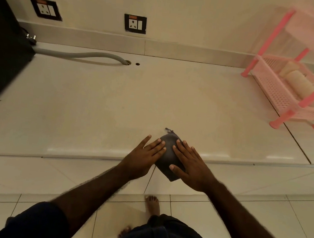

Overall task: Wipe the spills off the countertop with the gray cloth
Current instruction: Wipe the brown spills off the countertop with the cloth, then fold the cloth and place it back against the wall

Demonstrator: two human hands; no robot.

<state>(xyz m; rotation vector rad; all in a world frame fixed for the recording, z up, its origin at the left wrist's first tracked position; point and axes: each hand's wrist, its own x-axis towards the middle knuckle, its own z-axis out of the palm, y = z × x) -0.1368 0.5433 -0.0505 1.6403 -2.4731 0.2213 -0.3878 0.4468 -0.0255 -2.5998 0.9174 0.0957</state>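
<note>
Folded gray cloth at the near edge of the cream stone counter, overhanging it slightly, long axis front-to-back, flanked by left hand and right hand, fingers flat, pressing, not clenched; both equally near.

A: Any legible text, labels, numbers?
B: None. Orange strip atop each wall socket plate, too blurred to read. Nothing else carries print.
</note>
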